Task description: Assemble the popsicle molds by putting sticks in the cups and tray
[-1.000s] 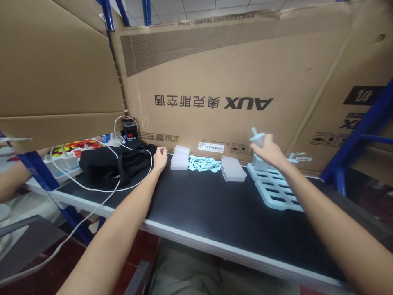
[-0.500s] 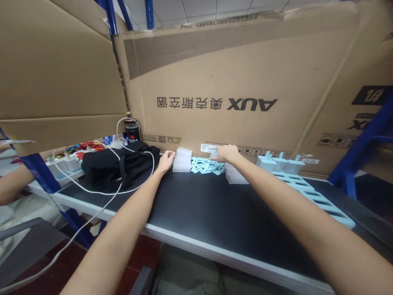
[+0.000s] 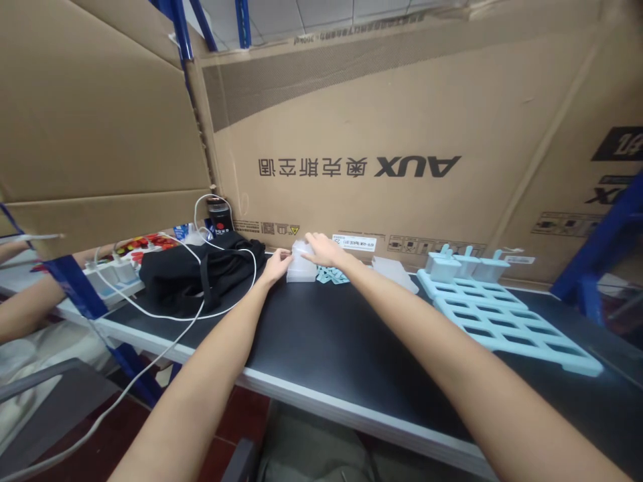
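Observation:
A stack of frosted, translucent popsicle moulds (image 3: 301, 272) stands at the back of the table. My right hand (image 3: 324, 250) reaches over to its top, fingers closed around the upper mould. On the stack's left side rests my left hand (image 3: 278, 265), its fingers stretched out and the tips against the plastic; some fingers are hidden. Just right of the stack lies a pile of light blue popsicle sticks (image 3: 331, 276), partly covered by my right hand and forearm. Whether a stick is in my right hand cannot be made out.
More frosted pieces (image 3: 394, 273) lie behind my right forearm. A light blue slotted rack (image 3: 502, 313) holds several moulds with blue sticks. To the left are a black cloth bag (image 3: 201, 274), a white cable (image 3: 165, 348), a power strip (image 3: 113, 278) and another person's arm (image 3: 37, 304). Cardboard (image 3: 321, 120) stands behind.
My right hand has moved left from the stick pile onto the left mould stack. My left hand has stayed beside that stack, its fingertips now against it. The view has shifted slightly.

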`<state>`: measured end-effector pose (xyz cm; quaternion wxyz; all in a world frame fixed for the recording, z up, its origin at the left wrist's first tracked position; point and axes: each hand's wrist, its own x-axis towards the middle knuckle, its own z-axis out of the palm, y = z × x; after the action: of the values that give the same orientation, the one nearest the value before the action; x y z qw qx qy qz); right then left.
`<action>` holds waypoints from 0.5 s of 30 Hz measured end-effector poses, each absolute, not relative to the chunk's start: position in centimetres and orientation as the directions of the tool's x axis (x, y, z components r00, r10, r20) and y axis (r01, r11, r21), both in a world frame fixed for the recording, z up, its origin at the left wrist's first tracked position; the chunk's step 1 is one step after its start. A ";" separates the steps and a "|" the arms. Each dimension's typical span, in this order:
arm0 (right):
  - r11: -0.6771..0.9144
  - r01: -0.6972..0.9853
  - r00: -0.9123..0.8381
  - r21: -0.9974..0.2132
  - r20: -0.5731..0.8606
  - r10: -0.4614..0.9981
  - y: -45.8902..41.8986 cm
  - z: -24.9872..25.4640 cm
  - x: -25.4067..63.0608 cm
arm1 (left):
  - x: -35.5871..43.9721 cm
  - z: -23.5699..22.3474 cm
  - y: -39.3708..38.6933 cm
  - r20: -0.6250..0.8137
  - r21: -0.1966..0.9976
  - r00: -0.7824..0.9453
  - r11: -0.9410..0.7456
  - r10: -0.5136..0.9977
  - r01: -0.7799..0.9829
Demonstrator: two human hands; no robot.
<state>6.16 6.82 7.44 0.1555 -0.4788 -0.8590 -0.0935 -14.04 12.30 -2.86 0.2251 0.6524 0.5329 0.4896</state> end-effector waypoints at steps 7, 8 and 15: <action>0.568 0.823 -0.526 0.021 0.406 0.747 8.0 5.2 4.8 | -14.2 -3.4 13.0 0.376 0.842 -0.072 -0.309 0.924 0.442; 0.566 0.824 -0.522 0.019 0.413 0.746 8.0 4.9 4.6 | -14.2 -3.4 12.9 0.375 0.844 -0.077 -0.305 0.924 0.441; 0.512 0.858 -0.443 0.025 0.538 0.717 6.1 6.9 8.3 | -14.1 -2.9 12.6 0.359 0.862 -0.095 -0.291 0.928 0.415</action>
<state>8.29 6.10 6.89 0.2378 -0.4710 -0.8364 -0.1485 -14.05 12.55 -2.87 0.2530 0.6234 0.5389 0.5069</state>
